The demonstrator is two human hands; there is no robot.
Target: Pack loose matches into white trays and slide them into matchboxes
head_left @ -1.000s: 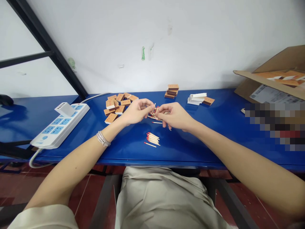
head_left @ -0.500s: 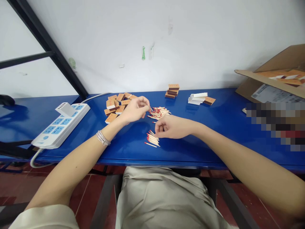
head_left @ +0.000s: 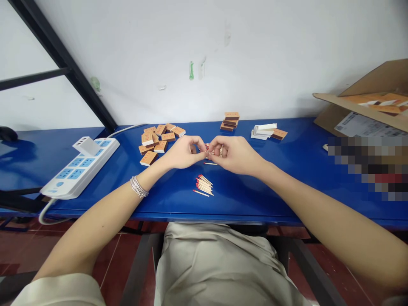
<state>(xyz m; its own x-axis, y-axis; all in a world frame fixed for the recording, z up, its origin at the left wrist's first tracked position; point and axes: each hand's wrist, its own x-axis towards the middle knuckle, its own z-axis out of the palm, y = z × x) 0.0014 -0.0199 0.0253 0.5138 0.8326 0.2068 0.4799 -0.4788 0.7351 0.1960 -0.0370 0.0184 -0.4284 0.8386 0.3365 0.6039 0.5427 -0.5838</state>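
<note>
My left hand [head_left: 181, 152] and my right hand [head_left: 232, 154] meet over a loose heap of red-tipped matches [head_left: 208, 148] on the blue table [head_left: 287, 187]. Both hands have their fingertips pinched together over the heap, which they mostly hide. What each pinch holds is too small to make out. One single match [head_left: 210, 163] lies just under the hands. A small neat pile of matches [head_left: 203, 185] lies nearer the front edge, apart from both hands. A silver bracelet sits on my left wrist.
A heap of orange matchboxes [head_left: 159, 139] lies left of the hands. A small stack of matchboxes [head_left: 231, 120] and white inner trays [head_left: 264, 131] stand at the back. A white power strip [head_left: 79, 166] is far left, an open cardboard box [head_left: 369, 106] far right.
My right hand went down to the near match pile half a second ago and has come back up to the far heap. My left hand stayed at the heap.
</note>
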